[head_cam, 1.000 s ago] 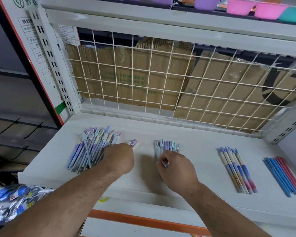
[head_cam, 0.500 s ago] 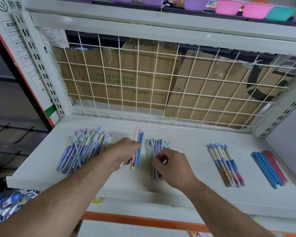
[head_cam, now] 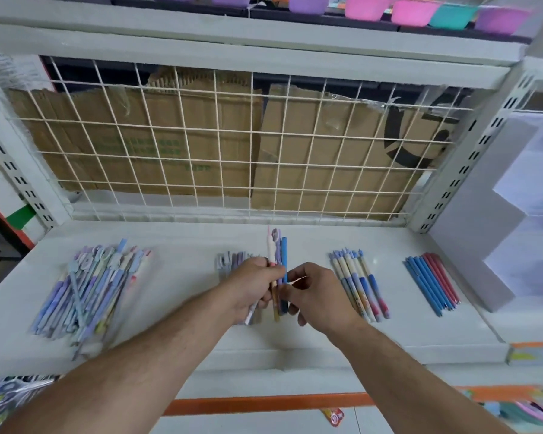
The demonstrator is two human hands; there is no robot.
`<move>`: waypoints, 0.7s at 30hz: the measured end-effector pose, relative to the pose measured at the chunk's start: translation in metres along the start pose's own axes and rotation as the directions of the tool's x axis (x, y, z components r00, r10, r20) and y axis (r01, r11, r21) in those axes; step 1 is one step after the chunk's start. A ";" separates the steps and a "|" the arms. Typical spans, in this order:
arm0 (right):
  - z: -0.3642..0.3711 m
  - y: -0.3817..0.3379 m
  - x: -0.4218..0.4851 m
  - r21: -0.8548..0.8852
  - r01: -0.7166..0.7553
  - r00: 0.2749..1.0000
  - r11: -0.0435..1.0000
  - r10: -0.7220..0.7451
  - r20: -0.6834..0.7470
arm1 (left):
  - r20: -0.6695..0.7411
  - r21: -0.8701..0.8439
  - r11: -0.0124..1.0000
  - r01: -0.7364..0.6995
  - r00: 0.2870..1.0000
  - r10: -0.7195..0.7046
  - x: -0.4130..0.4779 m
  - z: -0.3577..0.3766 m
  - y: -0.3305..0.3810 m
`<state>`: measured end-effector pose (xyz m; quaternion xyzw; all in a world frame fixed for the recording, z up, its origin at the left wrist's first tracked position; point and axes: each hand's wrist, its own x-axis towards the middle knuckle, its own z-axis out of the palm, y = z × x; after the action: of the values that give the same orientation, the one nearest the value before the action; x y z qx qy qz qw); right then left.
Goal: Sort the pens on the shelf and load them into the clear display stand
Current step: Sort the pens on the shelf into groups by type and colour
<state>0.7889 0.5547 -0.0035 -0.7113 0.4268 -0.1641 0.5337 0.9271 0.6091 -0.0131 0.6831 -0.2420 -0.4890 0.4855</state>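
My left hand (head_cam: pixel 253 288) grips three pens (head_cam: pixel 279 253) upright above the white shelf (head_cam: pixel 182 277): a pink-white one, a purple one and a blue one. My right hand (head_cam: pixel 315 292) meets them from the right, fingertips pinching the blue pen's lower part. A big mixed pile of pens (head_cam: pixel 88 289) lies at the left. A small grey-purple group (head_cam: pixel 232 260) is partly hidden behind my left hand. Blue-and-white pens (head_cam: pixel 359 283) and a blue and red group (head_cam: pixel 430 280) lie to the right. The clear stepped display stand (head_cam: pixel 511 233) stands at the far right.
A white wire grid (head_cam: pixel 232 151) with cardboard behind it closes the back of the shelf. Coloured bowls (head_cam: pixel 414 10) sit on the shelf above. Packaged goods (head_cam: pixel 10 399) lie below at the left. An orange rail (head_cam: pixel 264 402) runs under the shelf.
My left hand has lifted three pens from beside the big pile and carried them right. My right hand has left the small grey-purple group and come to the held pens.
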 end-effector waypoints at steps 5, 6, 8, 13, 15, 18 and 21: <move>-0.041 0.021 -0.006 0.005 -0.004 0.998 1.000 0.005 -0.063 | 0.061 -0.004 1.000 -0.004 0.998 0.004 0.006 0.048 0.005; -0.050 0.026 -0.006 0.003 -0.009 0.997 1.000 0.009 -0.080 | 0.067 0.002 1.000 -0.006 0.998 0.006 0.008 0.057 0.007; -0.069 0.037 -0.007 -0.022 -0.029 0.993 0.999 0.027 -0.112 | 0.082 0.017 1.000 -0.012 0.997 0.011 0.011 0.075 0.009; -0.116 0.065 -0.004 -0.111 -0.060 0.977 0.992 0.035 -0.213 | 0.108 0.038 0.999 -0.038 0.994 0.033 0.018 0.114 0.013; -0.134 0.078 -0.001 -0.189 -0.078 0.961 0.979 0.023 -0.274 | 0.117 0.035 0.999 -0.042 0.992 0.037 0.020 0.128 0.014; -0.160 0.095 0.004 -0.355 -0.124 0.932 0.927 -0.014 -0.362 | 0.117 0.037 0.999 -0.039 0.993 0.034 0.024 0.146 0.016; -0.181 0.110 0.009 -0.532 -0.174 0.917 0.829 -0.061 -0.395 | 0.121 0.054 0.998 -0.040 0.992 0.033 0.025 0.161 0.018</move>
<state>0.6224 0.4286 -0.0363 -0.7743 0.5758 -0.1566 0.2106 0.7948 0.5131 -0.0162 0.6616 -0.2968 -0.5131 0.4593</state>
